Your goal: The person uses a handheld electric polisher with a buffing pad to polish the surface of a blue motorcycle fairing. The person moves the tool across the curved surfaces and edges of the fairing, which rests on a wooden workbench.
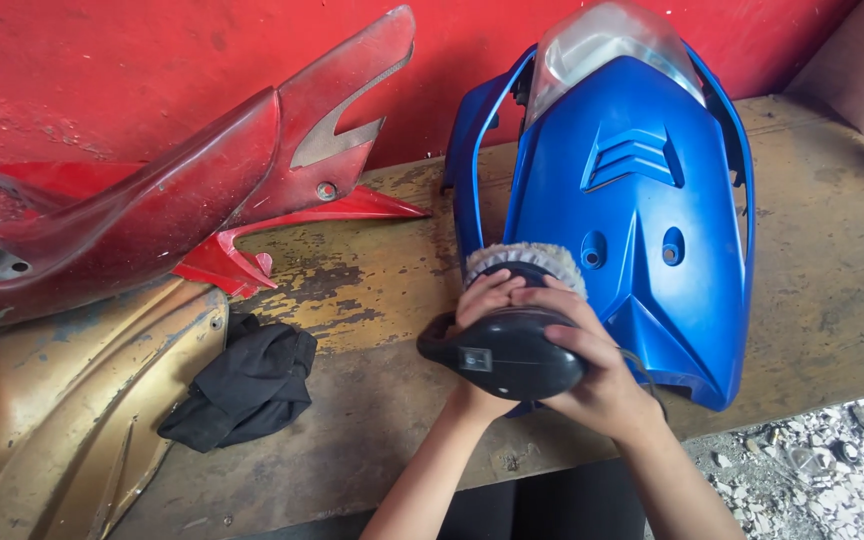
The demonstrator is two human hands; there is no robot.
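Gripping black polisher (508,352) with fingers (484,296) of left hand (487,300) curled over its far top and right hand (597,375) wrapped around its right side. Fluffy pad (524,258) pressed against left edge of blue scooter fairing (642,220), lying on worn table (372,290). Black cloth (247,385) bunched to the left, near gold panel (82,420). Red fairing pieces (182,190) leaning far left against red wall (152,50).
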